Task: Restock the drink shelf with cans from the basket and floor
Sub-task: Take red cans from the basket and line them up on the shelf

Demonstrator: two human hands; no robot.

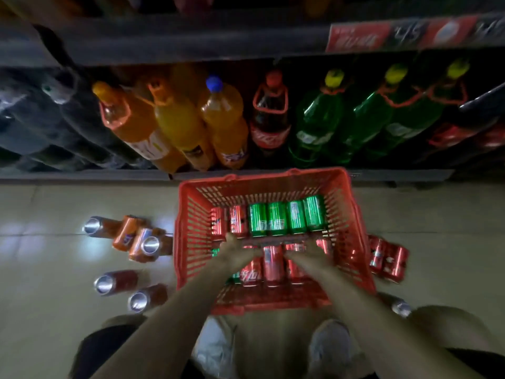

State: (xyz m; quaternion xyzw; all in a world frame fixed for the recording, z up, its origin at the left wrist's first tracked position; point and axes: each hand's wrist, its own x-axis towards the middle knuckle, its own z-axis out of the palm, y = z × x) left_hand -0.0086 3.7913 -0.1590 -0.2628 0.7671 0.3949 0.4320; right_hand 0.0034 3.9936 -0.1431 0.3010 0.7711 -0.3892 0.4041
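Red plastic basket (191, 214) at frame centre; left hand (235, 248) and right hand (308, 253) both inside over red cans (273, 263), grip unclear from blur.

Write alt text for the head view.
Both hands, left hand and right hand, reach into a red basket of red and green cans on the floor below a bottle shelf; orange cans lie beside it.

A red slatted basket (191, 214) sits mid-frame below the shelf (82, 175), holding red cans (272, 265) and green cans (277, 218) lying in rows. Orange cans (128, 232) lie at left, more red ones (388, 259) at right.
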